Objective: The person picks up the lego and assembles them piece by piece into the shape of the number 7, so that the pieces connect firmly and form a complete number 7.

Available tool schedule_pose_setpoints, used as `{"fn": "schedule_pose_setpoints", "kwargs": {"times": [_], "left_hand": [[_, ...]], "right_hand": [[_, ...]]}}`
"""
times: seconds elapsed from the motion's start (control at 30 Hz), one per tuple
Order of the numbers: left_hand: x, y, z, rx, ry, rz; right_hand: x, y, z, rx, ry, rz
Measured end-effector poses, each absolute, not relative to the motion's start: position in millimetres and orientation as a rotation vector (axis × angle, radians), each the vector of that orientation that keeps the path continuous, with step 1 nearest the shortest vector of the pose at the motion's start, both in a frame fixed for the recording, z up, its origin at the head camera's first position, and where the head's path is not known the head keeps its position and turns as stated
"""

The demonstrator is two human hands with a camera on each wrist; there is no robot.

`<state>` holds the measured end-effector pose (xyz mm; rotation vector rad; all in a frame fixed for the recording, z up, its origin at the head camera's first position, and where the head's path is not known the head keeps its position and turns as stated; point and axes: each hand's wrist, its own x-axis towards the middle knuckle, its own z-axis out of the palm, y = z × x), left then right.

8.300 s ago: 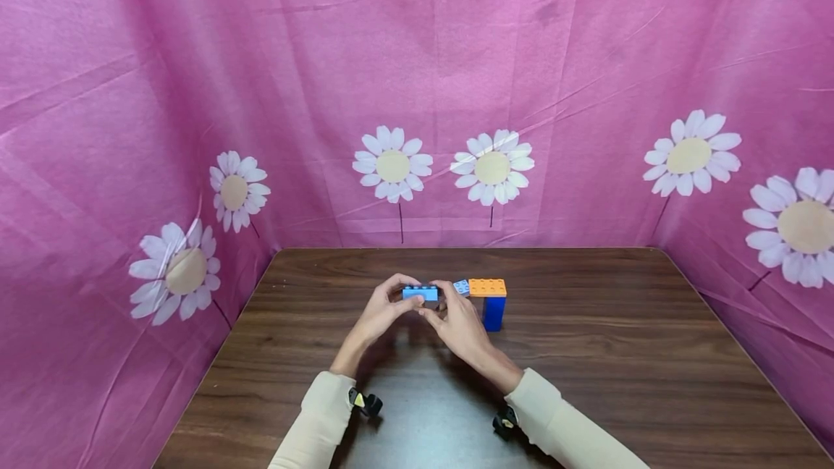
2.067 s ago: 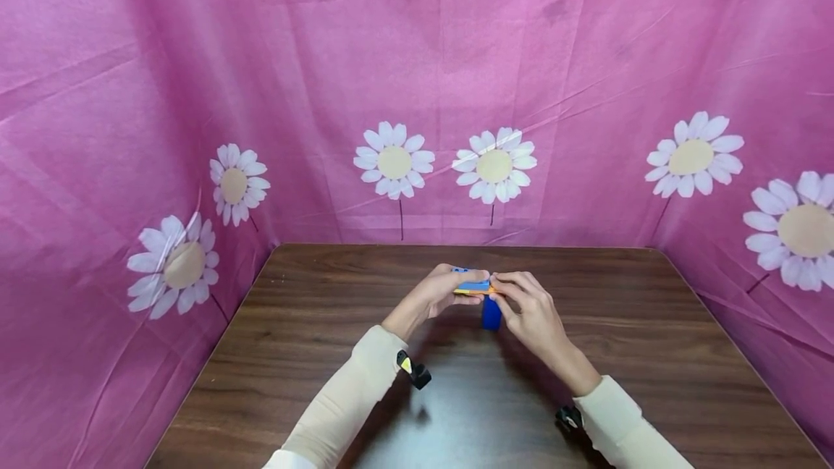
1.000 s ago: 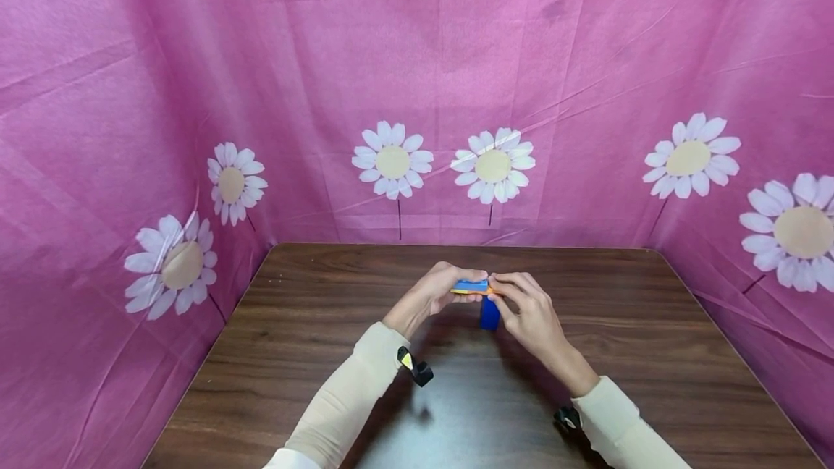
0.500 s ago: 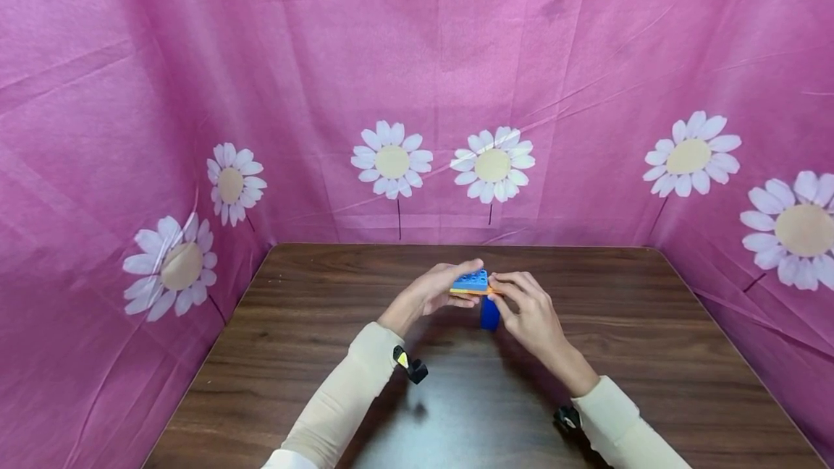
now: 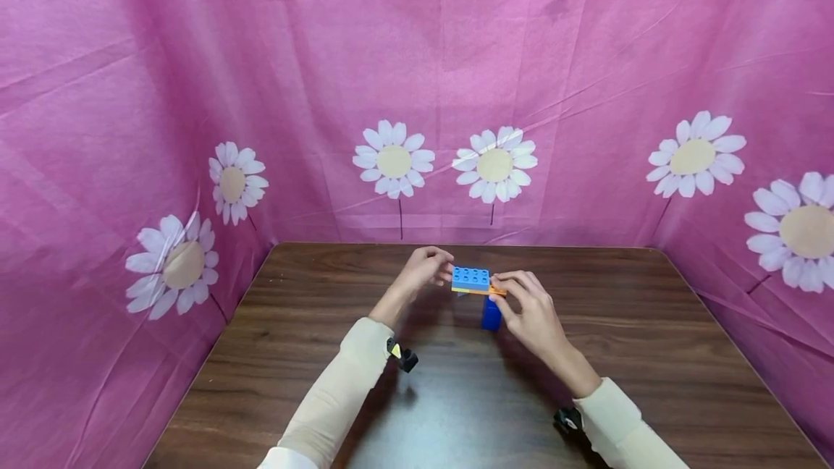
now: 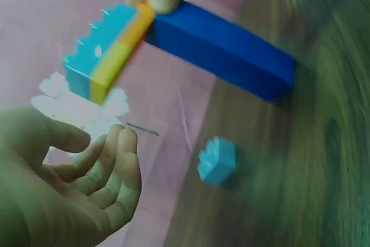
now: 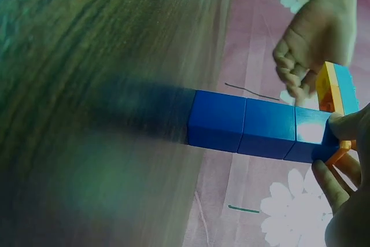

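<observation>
A column of stacked dark blue building bricks (image 7: pixel 217 121) stands upright on the table. On its top lies an orange building-brick plate (image 5: pixel 498 291), which my right hand (image 5: pixel 534 317) pinches at the column end, thumb and fingers close around the joint. A yellow piece (image 6: pixel 110 73) continues the orange layer out to the left, past the column. Over both sits a light blue studded brick (image 5: pixel 470 279). My left hand (image 5: pixel 422 271) is just left of that overhanging end, fingers loosely bent and holding nothing; the left wrist view shows a gap between fingertips and bricks.
A smaller light blue brick (image 6: pixel 218 160) lies on the wooden table (image 5: pixel 313 353) behind the overhang, mostly hidden in the head view. Pink cloth (image 5: pixel 430 56) printed with daisies encloses the table's back and sides.
Earlier both hands held a light blue brick left of the column; it now sits on top. My left hand, which pressed it, has let go and drawn back left. My right hand keeps its grip.
</observation>
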<state>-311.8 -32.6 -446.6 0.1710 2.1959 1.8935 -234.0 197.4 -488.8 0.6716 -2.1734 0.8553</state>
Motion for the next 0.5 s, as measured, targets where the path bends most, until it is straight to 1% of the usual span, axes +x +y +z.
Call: {"fn": "schedule_pose_setpoints", "kwargs": {"times": [0.1, 0.27, 0.5], "left_hand": [[-314.5, -31.9, -456.8, 0.258, 2.358, 1.78], [-321.1, -27.1, -472.2, 0.412, 2.644, 1.449], [-327.1, -16.0, -487.7, 0.582, 2.792, 1.138]], "right_hand": [[-234.5, 198.1, -488.7, 0.678, -2.173, 0.878], [-235.9, 199.1, -486.6, 0.682, -2.182, 0.919], [-236.3, 202.8, -484.7, 0.677, -2.223, 0.991]]}}
